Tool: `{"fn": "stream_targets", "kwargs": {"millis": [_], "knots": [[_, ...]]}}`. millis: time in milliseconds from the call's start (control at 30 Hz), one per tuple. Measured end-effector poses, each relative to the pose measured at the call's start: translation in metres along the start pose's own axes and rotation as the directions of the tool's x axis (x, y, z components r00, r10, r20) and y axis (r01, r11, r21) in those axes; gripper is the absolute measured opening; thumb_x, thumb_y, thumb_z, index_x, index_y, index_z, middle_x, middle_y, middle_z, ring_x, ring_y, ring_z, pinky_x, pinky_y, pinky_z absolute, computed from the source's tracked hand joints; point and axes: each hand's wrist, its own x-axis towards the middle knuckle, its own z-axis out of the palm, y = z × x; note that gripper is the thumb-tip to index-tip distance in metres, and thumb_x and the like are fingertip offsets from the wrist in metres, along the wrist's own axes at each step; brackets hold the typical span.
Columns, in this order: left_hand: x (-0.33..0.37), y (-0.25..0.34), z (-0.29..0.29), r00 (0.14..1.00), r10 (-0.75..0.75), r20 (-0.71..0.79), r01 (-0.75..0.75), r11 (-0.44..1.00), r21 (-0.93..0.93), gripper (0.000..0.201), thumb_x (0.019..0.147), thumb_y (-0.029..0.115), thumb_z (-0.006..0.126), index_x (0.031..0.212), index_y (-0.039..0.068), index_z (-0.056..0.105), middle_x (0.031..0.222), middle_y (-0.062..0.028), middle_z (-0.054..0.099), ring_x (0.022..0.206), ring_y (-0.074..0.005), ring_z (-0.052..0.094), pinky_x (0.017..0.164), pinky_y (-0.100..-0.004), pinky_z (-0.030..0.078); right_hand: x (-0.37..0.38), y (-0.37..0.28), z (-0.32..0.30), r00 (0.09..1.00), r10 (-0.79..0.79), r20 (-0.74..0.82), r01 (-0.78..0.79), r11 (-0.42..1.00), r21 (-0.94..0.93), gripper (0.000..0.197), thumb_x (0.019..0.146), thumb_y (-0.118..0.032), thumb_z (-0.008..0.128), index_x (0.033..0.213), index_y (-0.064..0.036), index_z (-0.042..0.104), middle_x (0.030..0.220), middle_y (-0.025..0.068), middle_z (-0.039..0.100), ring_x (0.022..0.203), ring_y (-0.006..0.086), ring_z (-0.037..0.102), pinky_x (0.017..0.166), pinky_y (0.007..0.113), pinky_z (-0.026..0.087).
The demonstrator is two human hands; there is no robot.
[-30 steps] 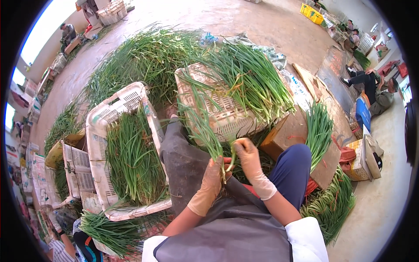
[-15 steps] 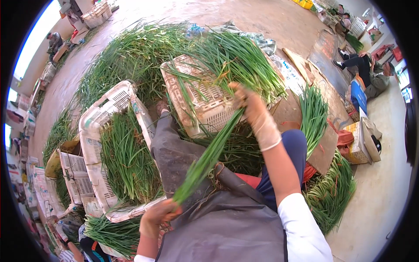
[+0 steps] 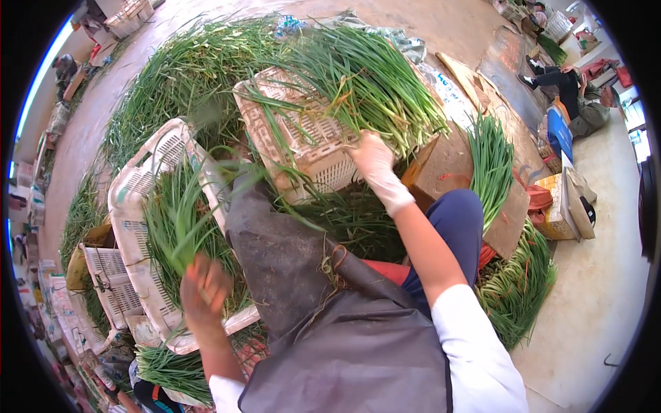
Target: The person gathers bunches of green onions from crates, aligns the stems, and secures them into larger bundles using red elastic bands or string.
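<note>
In my left hand (image 3: 205, 289) is a bunch of long-leaved green onions (image 3: 180, 237), gripped near its lower end. The leaves fan upward, blurred, over a white plastic crate (image 3: 127, 227) with more greens (image 3: 206, 251) inside. My right hand (image 3: 373, 155), in a pale glove, is closed at the near edge of an upturned white crate (image 3: 327, 141). Its fingers are by the stem ends of a large pile of green onions (image 3: 375, 79) on that crate; what they hold, if anything, is too small to make out.
A heap of greens (image 3: 186, 76) lies beyond the crates. Bundled greens (image 3: 492, 168) rest on cardboard (image 3: 506, 217) at my right, with another tied stack (image 3: 520, 296) below. A seated person (image 3: 578, 100) is at the far right. More white crates (image 3: 113, 282) stand at left.
My left hand has swung left with the bunch, which now points up over the left crate. My right hand has come off its leaf tips and moved slightly left, to the upturned crate's edge.
</note>
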Motion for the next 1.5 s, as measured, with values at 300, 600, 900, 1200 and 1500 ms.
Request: {"fn": "stream_targets", "kwargs": {"millis": [300, 600, 900, 1200, 1500], "knots": [[0.119, -0.127, 0.039, 0.91, -0.397, -0.119, 0.382, 0.915, -0.128, 0.027, 0.09, 0.026, 0.056, 0.105, 0.005, 0.054, 0.055, 0.0055, 0.037, 0.043, -0.0056, 0.03, 0.041, -0.0227, 0.029, -0.033, 0.002, -0.003, 0.936, 0.009, 0.351, -0.255, 0.702, 0.665, 0.016, 0.079, -0.019, 0.056, 0.078, -0.0032, 0.06, 0.067, 0.0083, 0.061, 0.061, 0.0207, 0.06, 0.06, 0.031, 0.046], [0.094, -0.177, 0.065, 0.867, -0.328, -0.376, 0.374, 0.926, 0.056, 0.016, 0.083, 0.026, 0.066, 0.09, 0.011, 0.066, 0.057, 0.0073, 0.049, 0.041, -0.006, 0.036, 0.038, -0.0199, 0.026, -0.154, -0.019, -0.015, 0.912, -0.112, 0.394, -0.354, 0.27, 0.895, 0.009, 0.08, -0.003, 0.055, 0.072, -0.0034, 0.05, 0.064, -0.0018, 0.045, 0.058, 0.0056, 0.04, 0.052, 0.021, 0.035], [0.077, -0.133, 0.026, 0.925, -0.34, -0.168, 0.325, 0.939, -0.114, 0.024, 0.089, 0.022, 0.056, 0.102, 0.001, 0.058, 0.074, -0.0017, 0.059, 0.055, -0.0092, 0.053, 0.05, -0.0216, 0.043, -0.144, 0.032, -0.04, 0.837, -0.245, 0.489, 0.07, 0.935, 0.347, 0.039, 0.082, -0.032, 0.06, 0.104, 0.0012, 0.057, 0.099, 0.0189, 0.06, 0.095, 0.0258, 0.059, 0.081, 0.037, 0.045], [0.028, -0.132, 0.042, 0.895, -0.244, -0.372, 0.344, 0.911, 0.229, 0.019, 0.086, 0.022, 0.062, 0.097, 0.008, 0.056, 0.056, 0.0048, 0.04, 0.042, -0.0034, 0.029, 0.039, -0.0177, 0.022, -0.131, -0.029, -0.053, 0.596, -0.495, 0.632, -0.291, 0.601, 0.744, 0.025, 0.089, -0.023, 0.057, 0.079, -0.0007, 0.063, 0.069, -0.0013, 0.06, 0.07, 0.0075, 0.055, 0.069, 0.023, 0.044], [0.015, -0.111, 0.041, 0.906, -0.394, -0.158, 0.414, 0.901, 0.13, 0.038, 0.093, 0.037, 0.047, 0.103, 0.001, 0.056, 0.054, 0.0009, 0.045, 0.038, -0.0071, 0.031, 0.039, -0.0192, 0.024, -0.119, -0.013, -0.031, 0.584, -0.499, 0.64, -0.248, 0.642, 0.726, 0.079, 0.081, -0.042, 0.063, 0.137, 0.002, 0.028, 0.133, 0.0211, 0.043, 0.114, 0.0255, 0.049, 0.09, 0.034, 0.043]]}}
